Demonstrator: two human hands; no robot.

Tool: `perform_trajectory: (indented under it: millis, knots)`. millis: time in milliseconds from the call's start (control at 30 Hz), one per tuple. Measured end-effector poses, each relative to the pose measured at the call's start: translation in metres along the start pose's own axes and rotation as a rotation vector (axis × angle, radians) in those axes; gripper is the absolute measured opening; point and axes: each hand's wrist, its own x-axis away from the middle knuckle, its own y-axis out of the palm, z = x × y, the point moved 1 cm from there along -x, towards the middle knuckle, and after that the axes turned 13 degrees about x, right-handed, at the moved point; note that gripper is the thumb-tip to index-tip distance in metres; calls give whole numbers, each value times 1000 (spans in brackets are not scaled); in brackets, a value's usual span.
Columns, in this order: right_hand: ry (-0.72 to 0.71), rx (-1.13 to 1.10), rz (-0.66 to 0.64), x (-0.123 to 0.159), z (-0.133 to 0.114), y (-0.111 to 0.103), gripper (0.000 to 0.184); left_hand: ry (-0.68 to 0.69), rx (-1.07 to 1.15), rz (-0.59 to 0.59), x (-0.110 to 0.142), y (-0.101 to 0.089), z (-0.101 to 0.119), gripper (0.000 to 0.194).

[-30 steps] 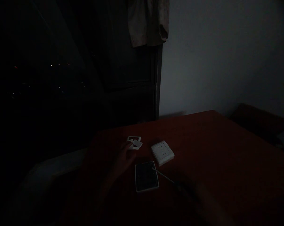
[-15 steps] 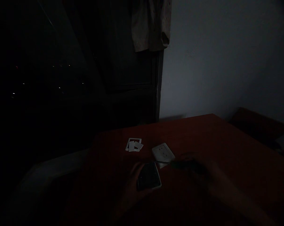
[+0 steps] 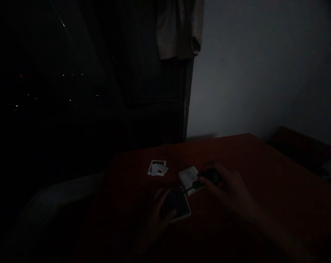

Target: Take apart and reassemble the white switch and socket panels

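My left hand point(image 3: 158, 212) grips the left side of a square wall-plate unit point(image 3: 180, 203), with a dark face and a pale rim. My right hand point(image 3: 229, 185) is closed around the green handle of a screwdriver point(image 3: 197, 184). Its shaft points left and its tip is at the upper right edge of the dark-faced unit; whether it touches is too dim to tell. Just behind lies a white wall socket point(image 3: 186, 176) with slots in its face, partly covered by the screwdriver.
Beyond my left hand, a white cover frame point(image 3: 164, 163) lies with two small white plates point(image 3: 154, 169) on it. All rest on a reddish table point(image 3: 236, 149) against a pale wall point(image 3: 250, 73). Cloth point(image 3: 179, 33) hangs by a dark window at left.
My right hand has turned and raised the screwdriver's handle, so the shaft now slants down toward the dark-faced unit. My left thumb now lies across that unit's face.
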Motion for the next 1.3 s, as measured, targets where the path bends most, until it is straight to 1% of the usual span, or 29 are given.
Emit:
perform_trajectory:
  millis: [67, 233, 433, 700, 1033, 1167, 1300]
  knots:
    - [3, 8, -1, -1, -2, 1, 17, -8, 4, 15, -1, 0, 0, 46]
    - [14, 48, -4, -2, -3, 0, 16, -9, 13, 11, -2, 2, 4, 48]
    - [-2, 63, -21, -3, -5, -1, 16, -14, 63, 22, -3, 1, 6, 42]
    - [-8, 48, -45, -3, -5, 3, 16, -17, 69, 49, -5, 3, -3, 43]
    - [-66, 44, -77, -6, -11, 2, 16, -10, 94, 70, -6, 4, 1, 43]
    - [-70, 47, -67, -8, -12, 4, 19, -34, 101, 55, -7, 5, -1, 44]
    - [-75, 69, -51, -10, -13, 6, 17, -65, 136, 51, -7, 6, 0, 45]
